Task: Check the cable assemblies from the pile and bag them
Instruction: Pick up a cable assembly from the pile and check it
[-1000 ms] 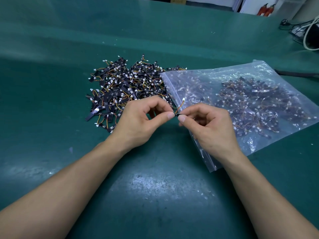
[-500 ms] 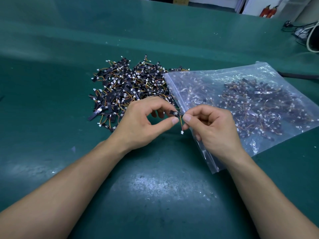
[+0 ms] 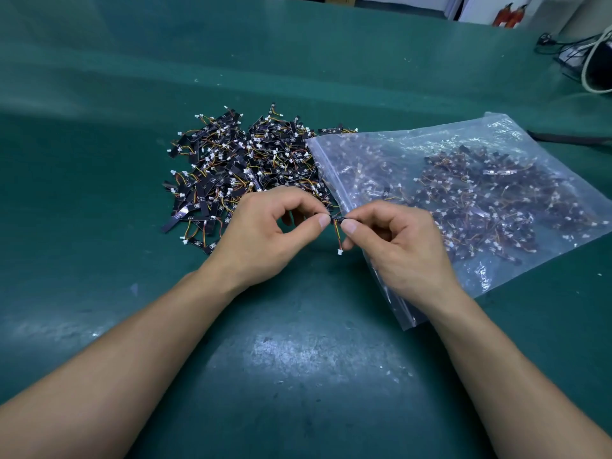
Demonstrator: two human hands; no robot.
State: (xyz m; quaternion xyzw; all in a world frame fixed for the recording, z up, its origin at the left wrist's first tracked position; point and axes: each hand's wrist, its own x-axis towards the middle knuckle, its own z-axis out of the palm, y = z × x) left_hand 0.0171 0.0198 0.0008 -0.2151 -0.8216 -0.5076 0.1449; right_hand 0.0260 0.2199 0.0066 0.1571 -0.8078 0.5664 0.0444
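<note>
Now | L hand (image 3: pixel 265 236) + R hand (image 3: pixel 400 253) pinch cable assembly (image 3: pixel 336 220) btwn them | pile (image 3: pixel 238 167) just behind, bag (image 3: pixel 490 273) at R

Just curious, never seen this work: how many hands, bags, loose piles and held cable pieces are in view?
2 hands: left hand, right hand
1 plastic bag
1 loose pile
1 held cable assembly
Total: 5

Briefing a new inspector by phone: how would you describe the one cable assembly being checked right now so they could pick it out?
On the green table, a loose pile lies left of a clear bag of assemblies. In front, the left hand and right hand pinch one cable assembly between them. It alone is off the table, its white connector dangling.
</note>
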